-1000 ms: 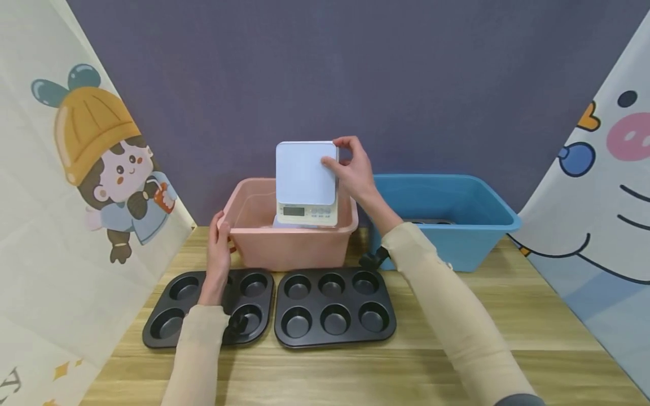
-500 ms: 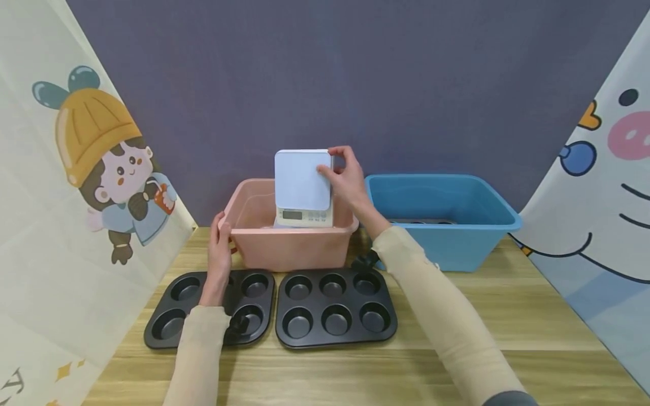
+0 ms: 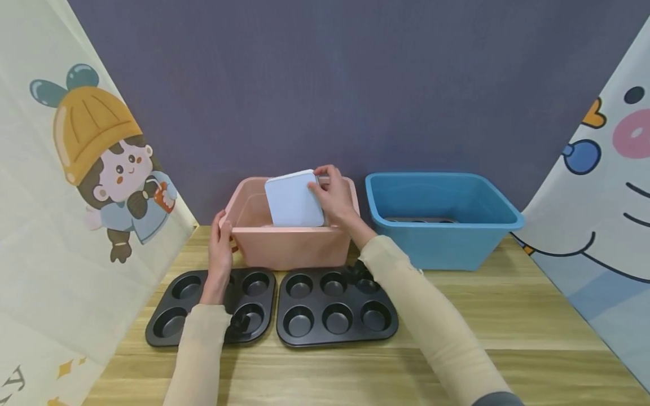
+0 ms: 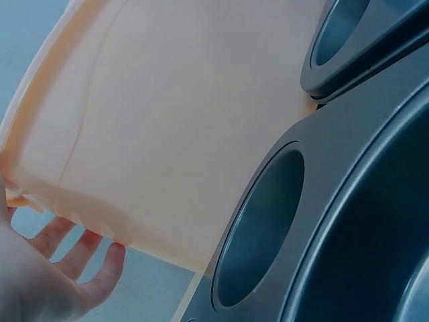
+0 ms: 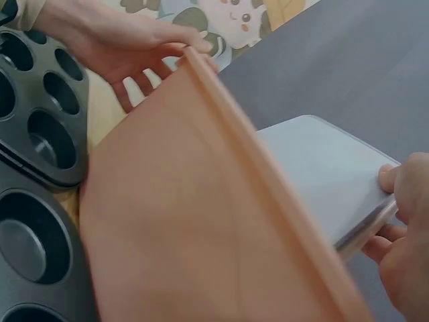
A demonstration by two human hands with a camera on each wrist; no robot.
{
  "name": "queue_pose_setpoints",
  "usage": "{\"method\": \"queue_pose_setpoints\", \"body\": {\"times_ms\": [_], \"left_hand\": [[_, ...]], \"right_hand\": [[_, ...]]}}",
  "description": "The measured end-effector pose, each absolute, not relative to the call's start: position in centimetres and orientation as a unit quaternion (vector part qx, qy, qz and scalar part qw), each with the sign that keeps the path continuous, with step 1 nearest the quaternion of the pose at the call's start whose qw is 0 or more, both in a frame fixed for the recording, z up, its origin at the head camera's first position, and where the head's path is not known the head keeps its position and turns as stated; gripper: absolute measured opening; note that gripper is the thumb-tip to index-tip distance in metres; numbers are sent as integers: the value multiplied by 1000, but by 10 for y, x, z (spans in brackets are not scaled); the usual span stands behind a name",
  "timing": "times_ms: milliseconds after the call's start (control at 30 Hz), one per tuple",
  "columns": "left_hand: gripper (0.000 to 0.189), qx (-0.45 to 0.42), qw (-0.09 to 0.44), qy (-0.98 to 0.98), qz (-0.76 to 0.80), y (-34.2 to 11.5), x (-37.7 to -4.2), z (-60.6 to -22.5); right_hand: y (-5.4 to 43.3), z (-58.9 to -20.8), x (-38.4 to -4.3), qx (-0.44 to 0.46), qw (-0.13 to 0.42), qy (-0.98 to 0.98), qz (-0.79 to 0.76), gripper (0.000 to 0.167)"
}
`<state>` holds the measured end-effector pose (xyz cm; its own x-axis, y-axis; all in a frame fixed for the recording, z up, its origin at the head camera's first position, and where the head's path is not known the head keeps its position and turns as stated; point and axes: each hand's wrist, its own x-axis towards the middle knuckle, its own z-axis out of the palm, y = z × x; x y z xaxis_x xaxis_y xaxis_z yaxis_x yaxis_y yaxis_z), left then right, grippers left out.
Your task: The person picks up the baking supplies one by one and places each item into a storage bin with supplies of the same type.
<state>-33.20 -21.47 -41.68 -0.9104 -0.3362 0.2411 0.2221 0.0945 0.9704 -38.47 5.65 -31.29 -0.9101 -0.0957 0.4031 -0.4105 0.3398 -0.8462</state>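
Observation:
A white kitchen scale [image 3: 294, 200] stands tilted, its lower part down inside the pink plastic bin [image 3: 289, 248]. My right hand [image 3: 332, 194] pinches the scale by its upper right edge, thumb on the front plate and fingers behind. In the right wrist view the scale's flat plate [image 5: 328, 174] shows past the bin's rim. At the bin's left front corner my left hand [image 3: 219, 254] grips the rim, thumb above and fingers beneath, as the left wrist view shows with the curled fingers [image 4: 80, 255]. The scale's display is hidden behind the bin's front wall.
Two black muffin tins [image 3: 336, 335] lie side by side on the wooden table in front of the bin; my left forearm crosses over the left tin [image 3: 167, 310]. A blue bin [image 3: 442, 248] with dark items inside stands to the right. A grey backdrop [image 3: 325, 84] rises behind.
My right hand has lowered the scale into the pink bin and tilted it, left corner down; its display has gone out of sight. The left hand stays on the rim.

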Motion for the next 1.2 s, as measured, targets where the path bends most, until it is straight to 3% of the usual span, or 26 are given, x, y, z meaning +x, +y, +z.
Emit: {"method": "queue_pose_setpoints", "body": {"times_ms": [367,567,700,833,1000,1200], "left_hand": [[53,38,175,-712,-679,-208,-311,-390],[53,49,179,-720,-669,-212,-313,-392],[52,52,174,-718,-672,-211,-315,-396],[52,46,173,-713,-678,-209,-308,-390],[53,43,174,-710,-681,-211,-307,-389],[52,54,181,-719,-668,-219,-323,-408]], "right_hand": [[56,-311,-385,157,62,-855,490,33],[58,-308,-381,191,-12,-898,397,64],[63,-314,-377,210,-63,-914,342,71],[63,-316,-376,250,-70,-904,340,59],[65,-310,-374,275,-21,-897,346,39],[81,-304,-372,287,17,-870,401,29]]}}
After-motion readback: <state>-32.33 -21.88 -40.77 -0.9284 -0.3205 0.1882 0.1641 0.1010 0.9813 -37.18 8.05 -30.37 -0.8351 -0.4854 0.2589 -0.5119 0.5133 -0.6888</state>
